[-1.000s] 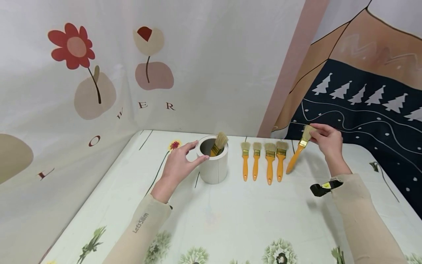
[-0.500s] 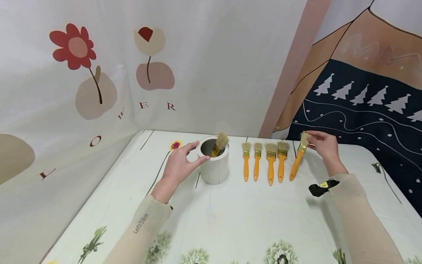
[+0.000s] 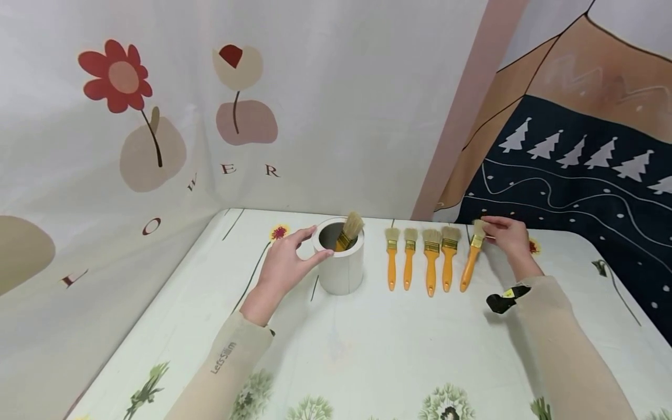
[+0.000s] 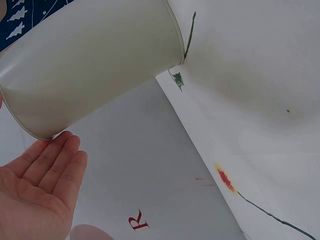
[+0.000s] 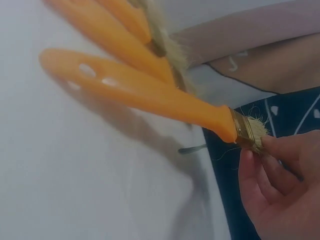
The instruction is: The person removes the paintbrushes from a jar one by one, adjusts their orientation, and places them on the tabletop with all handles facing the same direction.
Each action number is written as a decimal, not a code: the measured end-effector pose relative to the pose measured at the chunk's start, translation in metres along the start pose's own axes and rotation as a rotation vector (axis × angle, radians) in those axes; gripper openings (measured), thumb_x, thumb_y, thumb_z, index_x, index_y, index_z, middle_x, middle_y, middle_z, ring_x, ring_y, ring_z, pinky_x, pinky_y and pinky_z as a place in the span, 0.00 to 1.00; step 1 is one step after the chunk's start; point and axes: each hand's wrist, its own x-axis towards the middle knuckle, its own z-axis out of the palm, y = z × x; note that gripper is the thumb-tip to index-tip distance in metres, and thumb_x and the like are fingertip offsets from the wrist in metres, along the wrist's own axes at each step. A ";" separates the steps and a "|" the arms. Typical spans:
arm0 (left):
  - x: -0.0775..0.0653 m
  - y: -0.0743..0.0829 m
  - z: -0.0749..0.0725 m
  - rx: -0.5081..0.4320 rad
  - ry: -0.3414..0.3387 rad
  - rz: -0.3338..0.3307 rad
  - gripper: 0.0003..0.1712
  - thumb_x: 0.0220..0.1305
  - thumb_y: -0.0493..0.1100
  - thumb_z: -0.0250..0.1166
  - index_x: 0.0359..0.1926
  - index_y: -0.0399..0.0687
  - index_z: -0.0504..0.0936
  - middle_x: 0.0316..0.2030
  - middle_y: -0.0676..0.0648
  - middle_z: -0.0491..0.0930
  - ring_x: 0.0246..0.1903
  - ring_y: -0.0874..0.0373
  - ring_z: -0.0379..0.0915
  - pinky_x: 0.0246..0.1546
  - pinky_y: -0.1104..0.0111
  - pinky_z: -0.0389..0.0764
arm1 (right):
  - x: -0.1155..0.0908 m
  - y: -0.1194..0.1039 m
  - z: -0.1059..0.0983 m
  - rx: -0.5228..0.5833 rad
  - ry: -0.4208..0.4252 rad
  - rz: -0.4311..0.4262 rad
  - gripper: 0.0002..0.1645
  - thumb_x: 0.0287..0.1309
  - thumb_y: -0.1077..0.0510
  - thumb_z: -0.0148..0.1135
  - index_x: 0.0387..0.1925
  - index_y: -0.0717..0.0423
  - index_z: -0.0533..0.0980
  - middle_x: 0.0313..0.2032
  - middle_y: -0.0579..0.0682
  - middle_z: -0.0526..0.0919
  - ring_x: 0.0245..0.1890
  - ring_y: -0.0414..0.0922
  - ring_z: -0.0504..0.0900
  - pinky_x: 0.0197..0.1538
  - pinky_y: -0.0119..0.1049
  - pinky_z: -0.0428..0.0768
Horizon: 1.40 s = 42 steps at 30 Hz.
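Note:
My right hand [image 3: 508, 238] pinches a paintbrush [image 3: 471, 262] by its pale bristles. Its orange handle slants down toward me, the tip at the tabletop; in the right wrist view that handle [image 5: 145, 97] casts a shadow on the white cloth. To its left, several similar paintbrushes [image 3: 431, 265] lie in a row, bristles away from me. My left hand [image 3: 286, 265] holds a white cylindrical can [image 3: 341, 274] at the rim, between thumb and fingers. Inside it leans another paintbrush [image 3: 353, 224], bristles up, its lower handle hidden by the can wall.
The table [image 3: 367, 350] wears a white cloth printed with flowers. Behind it hangs a pale curtain [image 3: 341, 116] with flower prints, and at right a dark blue panel with trees [image 3: 572, 163]. A black strap mount [image 3: 504, 300] sticks out from the right sleeve.
My right hand has come down and left with the paintbrush, bringing it beside the row and closer to the table. The left hand and can have stayed in place.

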 end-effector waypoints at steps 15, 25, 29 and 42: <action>-0.004 -0.002 0.000 -0.015 0.014 0.001 0.41 0.55 0.64 0.72 0.67 0.51 0.76 0.61 0.45 0.80 0.59 0.44 0.79 0.57 0.50 0.80 | -0.027 -0.025 0.014 -0.086 -0.074 0.056 0.24 0.70 0.55 0.57 0.62 0.63 0.73 0.48 0.54 0.85 0.25 0.24 0.76 0.32 0.18 0.79; -0.004 -0.001 0.001 -0.016 0.014 0.010 0.41 0.55 0.64 0.71 0.66 0.50 0.76 0.61 0.44 0.81 0.59 0.45 0.79 0.58 0.50 0.79 | -0.027 -0.018 0.022 -0.130 -0.085 0.030 0.22 0.71 0.56 0.57 0.59 0.65 0.75 0.57 0.66 0.79 0.24 0.25 0.75 0.32 0.18 0.79; -0.004 -0.001 0.001 -0.013 0.014 0.004 0.41 0.55 0.64 0.71 0.66 0.50 0.76 0.61 0.45 0.81 0.59 0.45 0.79 0.57 0.51 0.80 | -0.027 -0.016 0.023 -0.131 -0.083 0.028 0.22 0.71 0.56 0.56 0.60 0.65 0.75 0.57 0.66 0.79 0.24 0.25 0.74 0.31 0.17 0.79; -0.002 0.000 0.000 -0.011 0.010 -0.001 0.42 0.56 0.64 0.71 0.67 0.51 0.76 0.61 0.45 0.80 0.60 0.45 0.78 0.58 0.50 0.79 | -0.026 -0.022 0.019 -0.115 -0.090 0.023 0.22 0.71 0.58 0.56 0.60 0.66 0.74 0.57 0.66 0.78 0.25 0.25 0.75 0.31 0.17 0.79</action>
